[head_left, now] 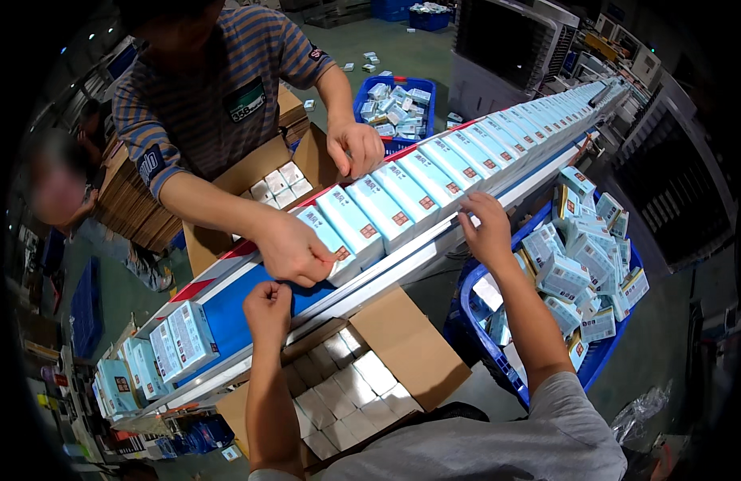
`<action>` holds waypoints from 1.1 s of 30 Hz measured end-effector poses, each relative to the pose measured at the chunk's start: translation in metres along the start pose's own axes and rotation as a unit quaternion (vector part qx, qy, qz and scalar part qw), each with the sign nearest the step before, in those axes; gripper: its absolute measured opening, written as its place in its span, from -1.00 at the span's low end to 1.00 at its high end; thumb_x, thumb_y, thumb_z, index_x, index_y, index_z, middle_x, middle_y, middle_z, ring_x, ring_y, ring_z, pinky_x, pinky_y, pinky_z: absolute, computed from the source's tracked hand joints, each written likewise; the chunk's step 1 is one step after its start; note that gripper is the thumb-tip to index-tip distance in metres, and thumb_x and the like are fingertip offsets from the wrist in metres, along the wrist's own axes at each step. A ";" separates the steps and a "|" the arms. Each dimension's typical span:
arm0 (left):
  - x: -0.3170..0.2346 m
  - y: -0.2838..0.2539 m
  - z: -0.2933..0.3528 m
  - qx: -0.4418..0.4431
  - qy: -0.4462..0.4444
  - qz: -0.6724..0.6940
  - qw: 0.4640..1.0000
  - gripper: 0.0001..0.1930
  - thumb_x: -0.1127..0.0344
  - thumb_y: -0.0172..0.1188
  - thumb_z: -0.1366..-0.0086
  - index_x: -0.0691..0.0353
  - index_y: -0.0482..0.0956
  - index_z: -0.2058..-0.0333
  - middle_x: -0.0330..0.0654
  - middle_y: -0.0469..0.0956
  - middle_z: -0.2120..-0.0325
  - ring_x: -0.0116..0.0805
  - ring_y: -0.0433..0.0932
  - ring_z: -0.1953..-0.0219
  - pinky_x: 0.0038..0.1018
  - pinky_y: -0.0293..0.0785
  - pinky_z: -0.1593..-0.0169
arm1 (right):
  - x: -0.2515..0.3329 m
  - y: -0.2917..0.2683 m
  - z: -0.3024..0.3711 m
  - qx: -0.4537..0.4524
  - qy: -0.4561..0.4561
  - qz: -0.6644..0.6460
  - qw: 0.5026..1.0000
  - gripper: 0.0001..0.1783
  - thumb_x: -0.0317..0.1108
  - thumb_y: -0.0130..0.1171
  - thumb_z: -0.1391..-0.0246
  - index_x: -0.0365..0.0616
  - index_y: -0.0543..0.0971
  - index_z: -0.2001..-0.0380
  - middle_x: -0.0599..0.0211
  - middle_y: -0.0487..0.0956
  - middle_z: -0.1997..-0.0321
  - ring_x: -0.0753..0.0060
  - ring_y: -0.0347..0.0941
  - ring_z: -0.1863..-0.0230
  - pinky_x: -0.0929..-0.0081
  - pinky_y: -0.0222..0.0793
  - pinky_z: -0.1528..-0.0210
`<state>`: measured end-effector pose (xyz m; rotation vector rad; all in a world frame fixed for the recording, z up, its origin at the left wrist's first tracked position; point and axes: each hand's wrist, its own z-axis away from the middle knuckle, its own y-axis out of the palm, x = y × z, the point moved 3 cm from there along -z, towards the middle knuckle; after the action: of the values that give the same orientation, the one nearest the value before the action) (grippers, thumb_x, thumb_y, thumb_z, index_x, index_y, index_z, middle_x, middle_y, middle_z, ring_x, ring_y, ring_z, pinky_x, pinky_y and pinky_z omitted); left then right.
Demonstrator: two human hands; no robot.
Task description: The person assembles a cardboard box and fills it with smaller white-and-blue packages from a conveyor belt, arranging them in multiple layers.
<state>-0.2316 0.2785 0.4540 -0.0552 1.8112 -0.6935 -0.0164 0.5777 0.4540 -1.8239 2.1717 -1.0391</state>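
Note:
A long row of light-blue and white packs (418, 192), which look like tissue packs, stands on a blue conveyor belt (226, 311). My left hand (268, 311) is closed, with nothing visible in it, at the belt's near side, over a bare stretch of belt. My right hand (487, 230) has its fingers apart and slightly bent. Its fingertips are at the near side of the row; I cannot tell whether they touch a pack. Below my left hand, an open cardboard carton (418, 353) holds rows of packs, white ends up.
Across the belt, a co-worker's hand (294, 248) is on the row's nearest pack, beside another open carton (202, 240). A heaped blue crate (514, 385) stands at my right, a second blue crate (426, 84) beyond the belt. More packs (182, 341) sit on the belt's left end.

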 end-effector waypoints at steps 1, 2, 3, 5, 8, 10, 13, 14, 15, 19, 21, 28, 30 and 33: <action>0.002 0.001 0.000 -0.004 0.003 -0.001 1.000 -0.85 0.41 0.13 -0.02 0.38 0.46 0.62 -0.26 0.40 0.73 -0.60 0.28 0.64 -0.59 0.21 0.58 | -0.002 -0.001 -0.001 -0.025 0.006 0.004 1.000 -0.75 -0.47 0.24 0.30 -0.17 0.54 0.40 0.15 0.50 0.27 0.10 0.39 0.20 0.26 0.30 0.18; 0.005 0.001 0.000 -0.008 0.005 -0.003 1.000 -0.84 0.42 0.15 -0.02 0.40 0.45 0.62 -0.26 0.39 0.73 -0.61 0.26 0.64 -0.59 0.21 0.58 | -0.003 -0.001 -0.005 -0.018 0.010 0.012 1.000 -0.77 -0.45 0.23 0.28 -0.17 0.54 0.41 0.15 0.50 0.28 0.09 0.39 0.22 0.26 0.30 0.16; 0.007 0.001 -0.002 -0.014 -0.003 0.002 1.000 -0.84 0.41 0.15 -0.02 0.40 0.45 0.61 -0.24 0.40 0.73 -0.61 0.27 0.63 -0.59 0.22 0.57 | -0.005 0.000 -0.011 -0.012 0.013 0.019 1.000 -0.79 -0.43 0.21 0.26 -0.18 0.54 0.42 0.14 0.50 0.30 0.09 0.39 0.25 0.26 0.29 0.15; 0.011 -0.001 -0.004 -0.022 -0.020 0.010 0.999 -0.84 0.40 0.16 -0.02 0.41 0.45 0.60 -0.22 0.42 0.72 -0.60 0.28 0.63 -0.58 0.23 0.56 | -0.005 0.004 -0.024 0.010 0.042 0.025 0.999 -0.77 -0.33 0.23 0.24 -0.20 0.56 0.44 0.12 0.53 0.34 0.07 0.38 0.26 0.23 0.26 0.09; 0.012 -0.002 -0.004 -0.028 -0.001 0.014 1.000 -0.84 0.41 0.16 -0.02 0.42 0.45 0.54 -0.17 0.46 0.67 -0.56 0.34 0.60 -0.55 0.27 0.53 | -0.011 0.016 -0.047 0.150 0.100 0.001 0.984 -0.73 -0.27 0.27 0.27 -0.22 0.58 0.46 0.10 0.55 0.41 0.06 0.40 0.27 0.26 0.28 0.12; 0.002 -0.012 0.000 -0.009 0.037 -0.133 0.990 -0.85 0.42 0.15 -0.03 0.42 0.46 0.48 -0.14 0.48 0.63 -0.52 0.37 0.58 -0.53 0.31 0.49 | -0.016 0.019 -0.056 0.213 0.188 -0.012 0.959 -0.67 -0.24 0.32 0.35 -0.25 0.59 0.47 0.09 0.55 0.46 0.07 0.45 0.31 0.32 0.35 0.21; 0.015 -0.036 0.005 -0.024 0.055 -0.221 0.973 -0.84 0.44 0.15 -0.04 0.42 0.47 0.40 -0.14 0.49 0.59 -0.50 0.40 0.55 -0.54 0.34 0.44 | -0.015 0.022 -0.066 0.275 0.221 0.020 0.935 -0.64 -0.24 0.34 0.42 -0.25 0.59 0.49 0.09 0.56 0.44 0.11 0.49 0.35 0.37 0.39 0.30; 0.025 -0.049 0.008 -0.037 0.051 -0.230 0.971 -0.83 0.45 0.14 -0.04 0.42 0.47 0.38 -0.15 0.49 0.59 -0.50 0.40 0.55 -0.55 0.35 0.43 | -0.007 0.023 -0.070 0.300 0.206 0.065 0.929 -0.64 -0.24 0.35 0.43 -0.25 0.58 0.51 0.09 0.56 0.44 0.12 0.49 0.34 0.37 0.40 0.30; 0.038 -0.060 0.011 -0.053 0.024 -0.183 0.981 -0.84 0.45 0.15 -0.05 0.41 0.48 0.38 -0.17 0.48 0.59 -0.51 0.40 0.54 -0.57 0.35 0.43 | 0.003 0.022 -0.075 0.324 0.190 0.110 0.920 -0.65 -0.25 0.35 0.44 -0.25 0.58 0.52 0.08 0.56 0.45 0.12 0.50 0.34 0.37 0.40 0.31; 0.061 -0.083 0.020 -0.135 0.008 -0.023 0.991 -0.89 0.44 0.13 -0.10 0.37 0.49 0.40 -0.24 0.48 0.57 -0.57 0.39 0.53 -0.65 0.32 0.43 | 0.028 0.030 -0.086 0.383 0.159 0.199 0.888 -0.66 -0.26 0.32 0.42 -0.24 0.56 0.50 0.07 0.56 0.41 0.10 0.50 0.30 0.33 0.42 0.31; 0.055 -0.082 0.028 -0.168 0.056 0.042 0.983 -0.91 0.44 0.11 -0.13 0.35 0.49 0.41 -0.25 0.48 0.57 -0.59 0.40 0.54 -0.67 0.32 0.43 | 0.031 0.035 -0.084 0.387 0.134 0.231 0.883 -0.66 -0.25 0.29 0.38 -0.23 0.56 0.47 0.08 0.56 0.40 0.09 0.50 0.29 0.32 0.42 0.30; 0.071 -0.081 0.008 -0.133 -0.010 -0.010 0.991 -0.59 0.29 0.22 -0.03 0.43 0.40 0.18 -0.05 0.52 0.39 -0.36 0.49 0.40 -0.50 0.43 0.31 | 0.082 0.038 -0.091 0.441 0.130 0.206 0.864 -0.74 -0.26 0.17 0.17 -0.23 0.56 0.42 0.07 0.55 0.34 0.08 0.49 0.28 0.30 0.41 0.26; 0.033 -0.064 -0.009 0.044 -0.066 -0.096 0.992 -0.26 0.14 0.30 0.07 0.54 0.21 0.03 0.13 0.46 0.22 -0.14 0.49 0.20 -0.44 0.43 0.17 | 0.068 0.056 -0.079 0.407 0.103 0.220 0.880 -0.75 -0.28 0.17 0.17 -0.23 0.56 0.43 0.06 0.54 0.35 0.08 0.49 0.28 0.29 0.41 0.26; 0.048 -0.049 -0.033 0.120 -0.090 -0.166 0.975 -0.02 0.05 0.40 0.24 0.67 0.08 0.02 0.23 0.43 0.20 -0.03 0.45 0.11 -0.46 0.41 0.12 | 0.061 0.068 -0.076 0.384 0.104 0.200 0.895 -0.71 -0.24 0.18 0.21 -0.29 0.55 0.48 -0.02 0.53 0.40 0.03 0.48 0.30 0.26 0.39 0.24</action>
<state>-0.2924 0.2341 0.4428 -0.2551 1.5480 -1.1054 -0.1269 0.5564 0.4928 -0.9038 1.7103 -1.6993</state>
